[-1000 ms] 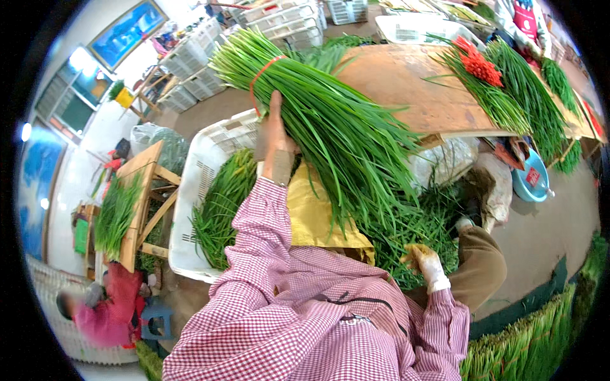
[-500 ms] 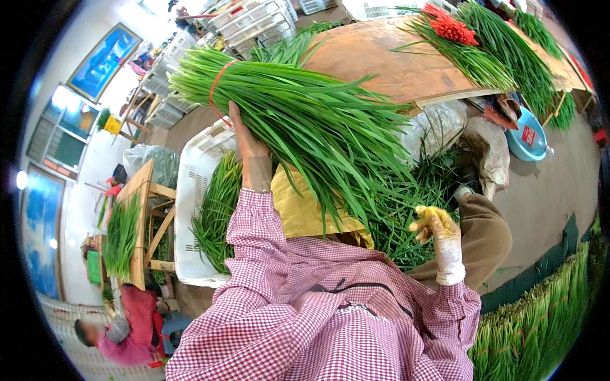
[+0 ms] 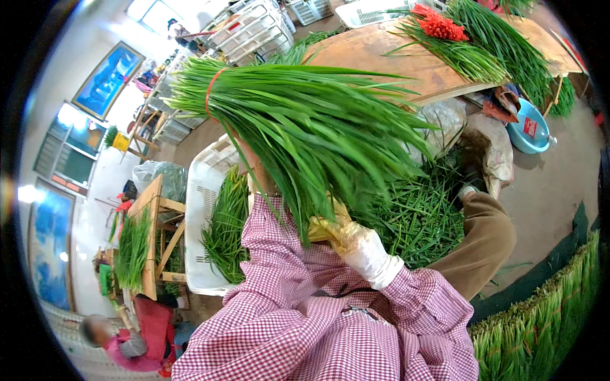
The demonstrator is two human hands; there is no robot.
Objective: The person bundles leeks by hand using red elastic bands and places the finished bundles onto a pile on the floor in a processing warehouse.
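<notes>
A large bundle of green chives [image 3: 298, 120], tied near its pale cut ends with a red band [image 3: 211, 92], is raised before me. My left hand [image 3: 240, 145] grips it from underneath by the band, its fingers mostly hidden behind the leaves. Long leaf tips droop to the right and toward my lap. In a yellow-stained glove, my right hand [image 3: 340, 232] is closed around some hanging leaf tips at the bundle's lower edge. Below lies a heap of loose green leaves [image 3: 419, 222].
A white plastic crate [image 3: 203, 209] holding chives stands at my left. Ahead, a wooden board table [image 3: 362, 57] bears chives and a bunch of red bands [image 3: 438, 24]. A blue basin [image 3: 529, 130] sits at right. Bundled chives [image 3: 540, 324] stand at lower right. Another person [image 3: 143, 336] is at far left.
My right hand has moved left and up from beside my knee to the hanging leaves. The bundle's leafy end has swung and fanned out, while its tied end stays nearly in place.
</notes>
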